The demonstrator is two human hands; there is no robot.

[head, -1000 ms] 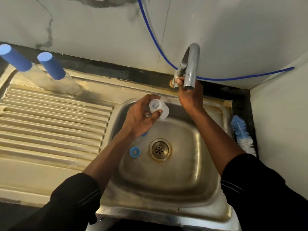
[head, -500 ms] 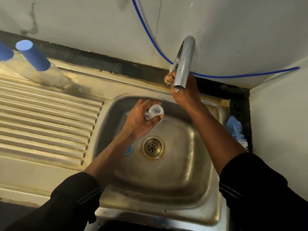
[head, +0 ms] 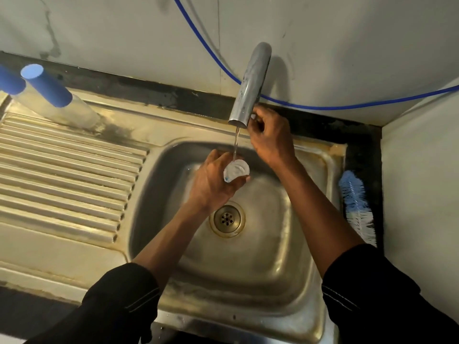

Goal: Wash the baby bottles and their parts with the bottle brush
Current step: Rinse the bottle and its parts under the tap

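Through the head camera, my left hand [head: 213, 180] grips a small clear plastic cup-shaped bottle part [head: 236, 170] over the far half of the stainless steel sink basin [head: 285, 244], open mouth up. A thin stream of water [head: 236, 142] from the curved chrome tap spout [head: 250, 85] falls into it; the inside looks white, and I cannot tell how full it is. My fingers hide its lower half. My right hand [head: 270, 137] is curled round the metal tap handle [head: 253, 117] at the basin's far rim, of which only a glint shows behind the spout. The round metal drain [head: 227, 218] sits at the basin's middle, just beside my left wrist. The blue and white bristled bottle brush [head: 355, 202] lies along the sink's right edge, its handle end hidden by my right sleeve. At the far left corner of the ribbed drainboard [head: 62, 170] stands a clear baby bottle with a blue cap [head: 49, 93]; a second blue cap [head: 10, 80] is cut off by the frame's left edge.
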